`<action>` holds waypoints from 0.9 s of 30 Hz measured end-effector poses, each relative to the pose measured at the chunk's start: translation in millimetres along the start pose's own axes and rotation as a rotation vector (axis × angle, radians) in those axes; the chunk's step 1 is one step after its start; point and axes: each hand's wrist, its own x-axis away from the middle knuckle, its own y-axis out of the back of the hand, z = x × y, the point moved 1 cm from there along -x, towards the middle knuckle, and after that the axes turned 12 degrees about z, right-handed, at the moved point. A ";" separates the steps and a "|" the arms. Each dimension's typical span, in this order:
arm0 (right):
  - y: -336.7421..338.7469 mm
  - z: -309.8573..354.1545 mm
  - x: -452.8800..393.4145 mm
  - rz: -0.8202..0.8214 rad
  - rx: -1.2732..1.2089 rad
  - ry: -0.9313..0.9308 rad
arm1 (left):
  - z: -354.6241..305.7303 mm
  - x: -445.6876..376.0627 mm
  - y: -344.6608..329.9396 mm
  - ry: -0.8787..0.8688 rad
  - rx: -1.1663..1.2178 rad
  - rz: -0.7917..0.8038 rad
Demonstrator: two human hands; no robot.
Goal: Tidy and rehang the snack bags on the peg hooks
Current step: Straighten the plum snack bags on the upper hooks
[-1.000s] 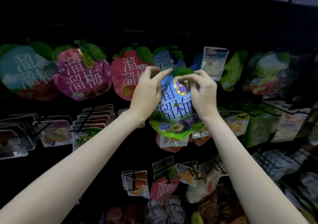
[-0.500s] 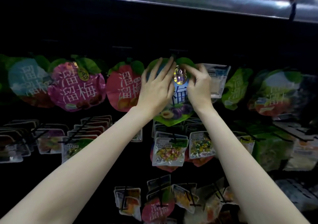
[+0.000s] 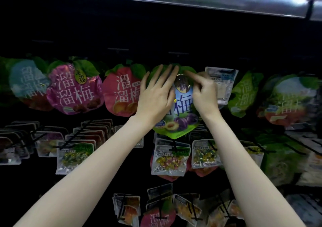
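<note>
Nearest, low in the view, small clear candy packs hang on black pegs; their label print is too small to read. Above them, the left hand lies flat with straight fingers against the blue-and-green snack bag, large character 梅 legible. The right hand pinches the bag's upper edge beside a round gold sticker. Further left in the top row hang a red bag and a pink bag, both printed 溜溜梅.
</note>
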 end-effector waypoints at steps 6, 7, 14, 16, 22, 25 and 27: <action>-18.1 2.6 0.1 0.265 0.356 -0.203 | 21.0 21.0 -21.9 0.137 -0.004 0.364; -20.3 -0.4 6.7 0.285 0.357 -0.207 | 24.2 28.0 -26.6 0.158 -0.001 0.412; -30.0 -57.0 114.7 0.475 0.193 -0.379 | 10.8 118.1 -62.7 0.189 0.375 0.533; -38.9 -72.9 138.0 0.606 0.205 -0.456 | 5.7 138.1 -74.3 0.283 0.472 0.651; -50.5 -81.4 160.8 0.542 0.053 -0.508 | 0.8 147.5 -67.4 0.377 0.626 0.583; -49.3 -71.2 172.7 0.484 -0.146 -0.491 | -0.6 153.9 -41.4 0.212 0.667 0.542; -53.2 -56.1 184.0 0.495 -0.288 -0.491 | 8.4 165.9 -29.7 0.240 0.727 0.483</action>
